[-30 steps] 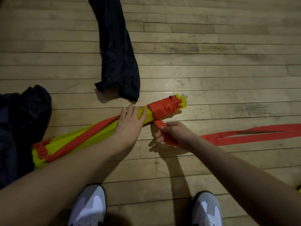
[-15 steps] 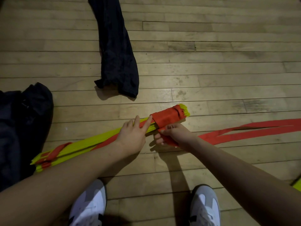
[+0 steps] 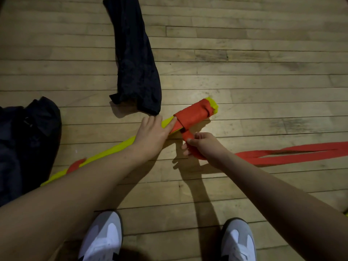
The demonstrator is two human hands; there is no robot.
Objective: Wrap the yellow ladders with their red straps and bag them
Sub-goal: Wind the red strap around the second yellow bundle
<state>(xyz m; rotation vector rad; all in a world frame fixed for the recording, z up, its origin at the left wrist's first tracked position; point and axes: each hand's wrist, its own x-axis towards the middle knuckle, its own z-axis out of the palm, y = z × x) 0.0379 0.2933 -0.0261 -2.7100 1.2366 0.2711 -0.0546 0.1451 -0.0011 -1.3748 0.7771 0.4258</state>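
On the wooden floor (image 3: 244,76), left hand (image 3: 150,134) presses flat-fingered on the yellow ladder bundle (image 3: 120,147); right hand (image 3: 203,146) pinches its red strap (image 3: 194,115).

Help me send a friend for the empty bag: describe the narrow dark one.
On the wooden floor, look just beyond the yellow ladder bundle with its red strap. The narrow dark bag lies flat and long there, unlike the bulky dark heap at the left edge.
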